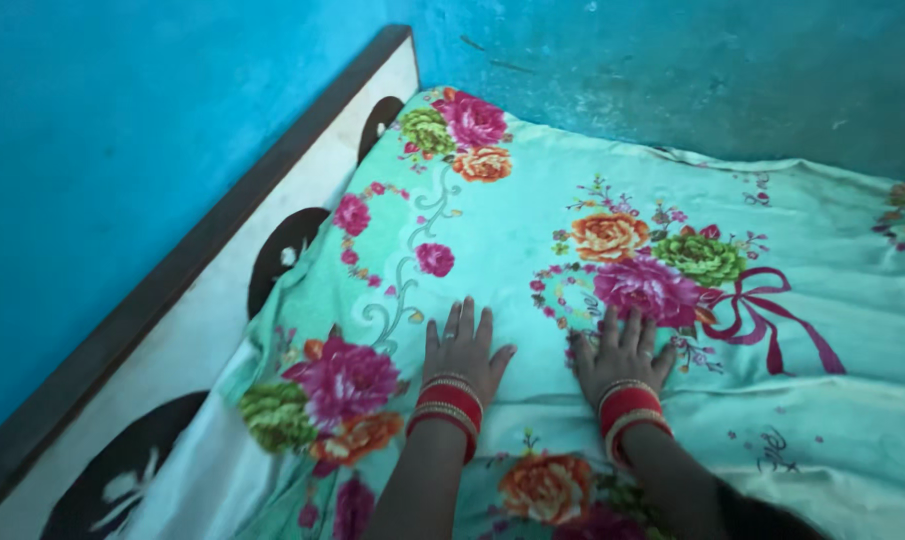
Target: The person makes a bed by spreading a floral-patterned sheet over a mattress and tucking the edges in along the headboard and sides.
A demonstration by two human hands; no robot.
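Note:
A turquoise bedsheet (532, 230) printed with pink, orange and green flowers covers the bed. My left hand (464, 350) lies flat on it, palm down, fingers spread, just right of a large pink flower. My right hand (620, 352) rests flat beside it, palm down, fingertips touching a purple flower in the sheet's middle print. Both wrists wear stacks of red and gold bangles. Neither hand holds anything.
A white headboard (187, 335) with dark round patterns and a dark wooden frame runs along the sheet's left edge. Blue walls (122, 120) meet in a corner behind the bed. A fold crosses the sheet at the lower right.

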